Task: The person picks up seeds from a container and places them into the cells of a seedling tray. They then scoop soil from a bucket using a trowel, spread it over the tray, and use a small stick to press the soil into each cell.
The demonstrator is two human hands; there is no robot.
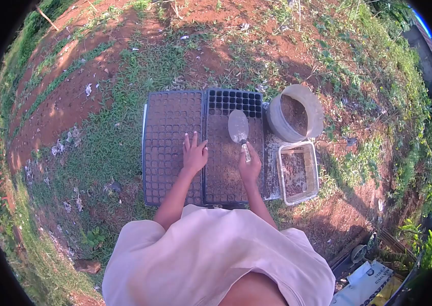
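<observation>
Two black seedling trays lie side by side in front of me. The left seedling tray [167, 127] has soil in its cells across the whole surface. On the right seedling tray [221, 176], soil covers the near and middle part, while the far rows show bare dark cells. My right hand [250, 164] is closed around the handle of a trowel [238, 126], its broad blade pointing away over the right tray. My left hand [194, 154] rests with fingers spread on the left tray, near the edge where the trays meet, holding nothing.
Right of the trays stands a round translucent bucket [276, 120] with soil inside. Nearer to me is a rectangular pale plastic tub [280, 178] holding small reddish-brown bits. Grass and red soil surround the work surface. A printed sack [366, 285] lies at the lower right.
</observation>
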